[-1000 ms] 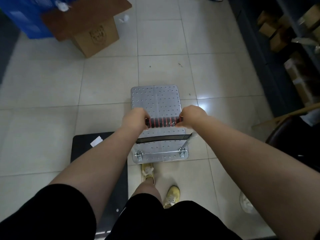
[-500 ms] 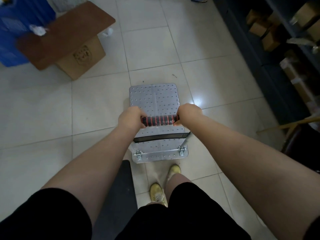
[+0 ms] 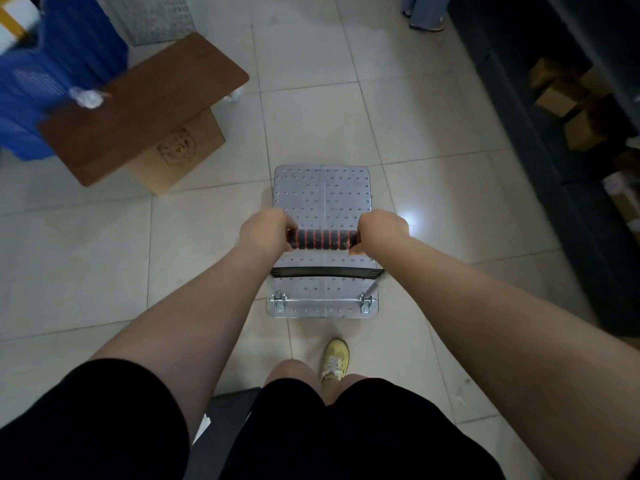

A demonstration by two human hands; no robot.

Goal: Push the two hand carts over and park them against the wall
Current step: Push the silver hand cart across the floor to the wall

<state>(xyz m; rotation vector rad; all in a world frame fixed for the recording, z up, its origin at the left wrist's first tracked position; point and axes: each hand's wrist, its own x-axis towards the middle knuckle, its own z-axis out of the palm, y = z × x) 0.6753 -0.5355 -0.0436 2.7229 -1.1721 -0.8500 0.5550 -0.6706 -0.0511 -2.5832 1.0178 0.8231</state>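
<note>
A silver hand cart (image 3: 322, 192) with a perforated metal deck stands on the tiled floor straight ahead of me. Its handle (image 3: 322, 240) is a black grip with red rings, held level above the deck. My left hand (image 3: 266, 233) is closed around the handle's left end and my right hand (image 3: 381, 230) around its right end. A dark flat object (image 3: 225, 410), perhaps the deck of a second cart, shows only as a sliver at the bottom, behind my left leg.
A cardboard box (image 3: 180, 150) topped by a brown board (image 3: 138, 105) sits ahead on the left, with blue crates (image 3: 52, 74) behind it. Dark shelving (image 3: 554, 150) holding small boxes lines the right side. Another person's feet (image 3: 424, 15) stand at the far end.
I have walked forward with the cart. The box and board have come closer on the left, and the dark flat object has dropped back to the frame's bottom edge.
</note>
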